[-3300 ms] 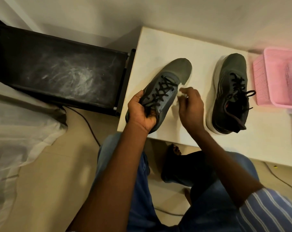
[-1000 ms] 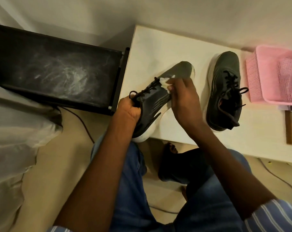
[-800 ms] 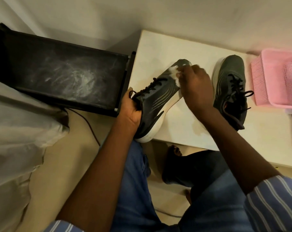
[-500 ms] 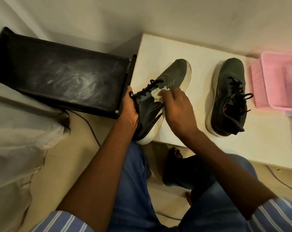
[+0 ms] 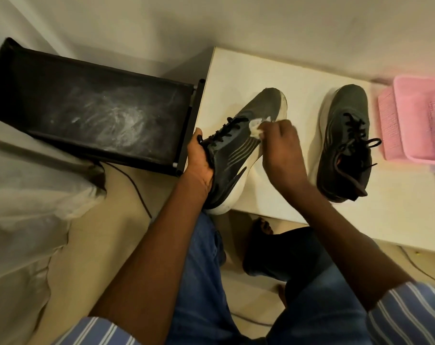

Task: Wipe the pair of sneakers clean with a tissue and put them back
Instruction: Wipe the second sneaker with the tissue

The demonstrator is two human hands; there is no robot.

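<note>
Fingers of the left hand point(image 5: 199, 159) grip the light, soft-sided grey lace-up sneaker point(image 5: 239, 150) by its firmer heel collar, tilted on the white table point(image 5: 236, 70), while the right hand point(image 5: 282, 148) pinches a crumpled white tissue point(image 5: 257, 127) against its side.

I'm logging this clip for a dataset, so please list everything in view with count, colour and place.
held sneaker: 1, dark grey with white sole, tilted at the table's near left edge, heel past the edge
second sneaker: 1, dark grey, black laces, standing on the table, right of the first
tissue: 1, white, crumpled, against the held sneaker's upper
table: 1, white, centre right
basket: 1, pink, on the table's far right
black rack: 1, dusty top, left of the table
cable: 1, dark, on the floor beside the rack
left hand: grip around the held sneaker's heel
right hand: pinches the tissue
</note>
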